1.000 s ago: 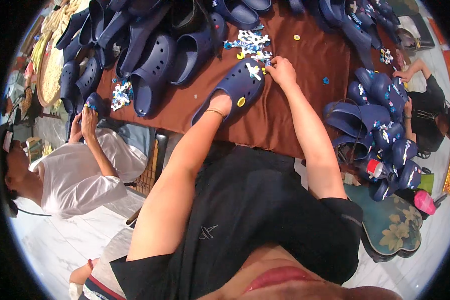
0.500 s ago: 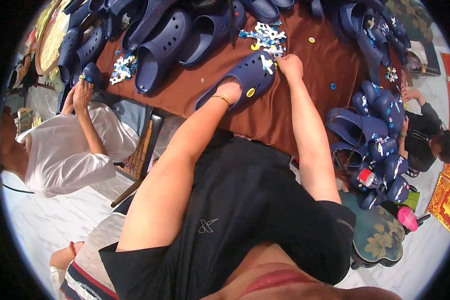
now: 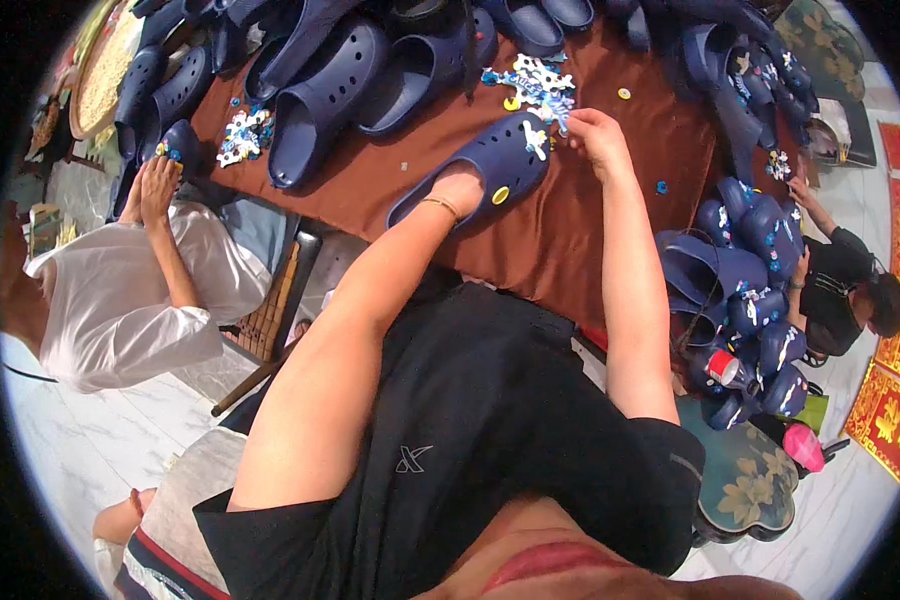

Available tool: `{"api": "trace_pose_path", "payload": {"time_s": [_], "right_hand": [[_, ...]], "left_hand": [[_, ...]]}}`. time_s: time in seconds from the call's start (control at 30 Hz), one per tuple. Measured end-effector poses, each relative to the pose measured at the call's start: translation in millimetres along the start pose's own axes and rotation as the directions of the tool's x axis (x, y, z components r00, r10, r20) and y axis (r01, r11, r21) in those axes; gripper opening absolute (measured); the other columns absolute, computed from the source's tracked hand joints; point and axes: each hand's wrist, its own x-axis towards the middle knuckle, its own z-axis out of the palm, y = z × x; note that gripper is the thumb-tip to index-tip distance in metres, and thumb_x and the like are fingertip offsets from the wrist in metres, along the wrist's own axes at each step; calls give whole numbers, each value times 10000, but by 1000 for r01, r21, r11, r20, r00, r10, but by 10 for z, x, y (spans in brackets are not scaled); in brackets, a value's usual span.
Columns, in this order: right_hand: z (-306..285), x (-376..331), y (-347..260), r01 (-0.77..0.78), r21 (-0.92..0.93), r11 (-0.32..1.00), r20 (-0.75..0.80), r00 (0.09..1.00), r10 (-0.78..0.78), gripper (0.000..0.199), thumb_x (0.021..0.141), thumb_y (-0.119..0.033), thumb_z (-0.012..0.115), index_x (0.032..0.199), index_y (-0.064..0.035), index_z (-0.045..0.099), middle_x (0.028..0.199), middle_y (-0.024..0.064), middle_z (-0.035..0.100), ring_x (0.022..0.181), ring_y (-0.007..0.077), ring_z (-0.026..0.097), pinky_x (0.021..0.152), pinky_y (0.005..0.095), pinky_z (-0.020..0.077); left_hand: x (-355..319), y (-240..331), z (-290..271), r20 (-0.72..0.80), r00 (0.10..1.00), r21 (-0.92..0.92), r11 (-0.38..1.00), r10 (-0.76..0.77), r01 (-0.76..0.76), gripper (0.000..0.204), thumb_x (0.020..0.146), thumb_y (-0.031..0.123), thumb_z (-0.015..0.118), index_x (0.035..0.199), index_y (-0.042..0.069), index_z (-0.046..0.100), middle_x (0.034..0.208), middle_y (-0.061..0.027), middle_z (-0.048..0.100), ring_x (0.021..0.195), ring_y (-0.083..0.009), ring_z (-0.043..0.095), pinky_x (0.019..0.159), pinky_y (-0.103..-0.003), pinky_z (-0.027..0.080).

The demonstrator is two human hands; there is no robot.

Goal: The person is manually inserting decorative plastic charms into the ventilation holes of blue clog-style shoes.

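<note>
My left hand (image 3: 458, 190) reaches into the foot opening of a navy clog (image 3: 487, 160), holding it from inside; its fingers are hidden. A round yellow charm (image 3: 501, 196) sits on the clog's near side, and a white charm (image 3: 534, 140) close to its toe. My right hand (image 3: 600, 142) is just right of the toe, fingertips pinched together. Whatever lies between them is too small to name. Beyond the toe lies a pile of white and blue charms (image 3: 540, 82).
More navy clogs (image 3: 335, 100) crowd the far side of the brown cloth (image 3: 370, 190). Decorated clogs (image 3: 760, 300) are heaped at right beside a bottle (image 3: 727, 368). One person (image 3: 160, 290) handles a clog at left; another person (image 3: 840, 290) sits at far right.
My right hand has shifted slightly right, away from the clog's toe, its wrist turning and fingers lifting. The left hand and clog stay nearly in place.
</note>
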Motion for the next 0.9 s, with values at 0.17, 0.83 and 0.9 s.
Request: {"api": "trace_pose_path", "payload": {"time_s": [0.17,0.83,0.9], "right_hand": [[490,-270,-175,66,-55,996,300,953,-46,206,716,-99,657,904,-18,631,687,21,605,565,105,530,518,235,418],[743,-157,-165,796,-496,347,592,602,-535,213,761,-138,496,843,-54,673,846,146,619,845,311,591,769,402,474],[581,-99,-202,793,-521,315,610,605,-513,200,757,-138,498,821,-56,669,844,140,616,850,309,586,768,400,476]], "left_hand": [[48,20,-2,39,999,15,1000,2,-3,304,841,157,424,979,15,655,1054,-208,608,982,-341,588,855,-425,459],[931,-753,1114,-434,859,65,960,272,-271,380,806,292,496,1085,53,591,1139,-186,570,1048,-315,545,899,-406,423],[879,-434,798,-432,804,98,907,410,-410,394,806,279,495,1132,68,566,1168,-186,552,1062,-322,533,911,-407,414]]}}
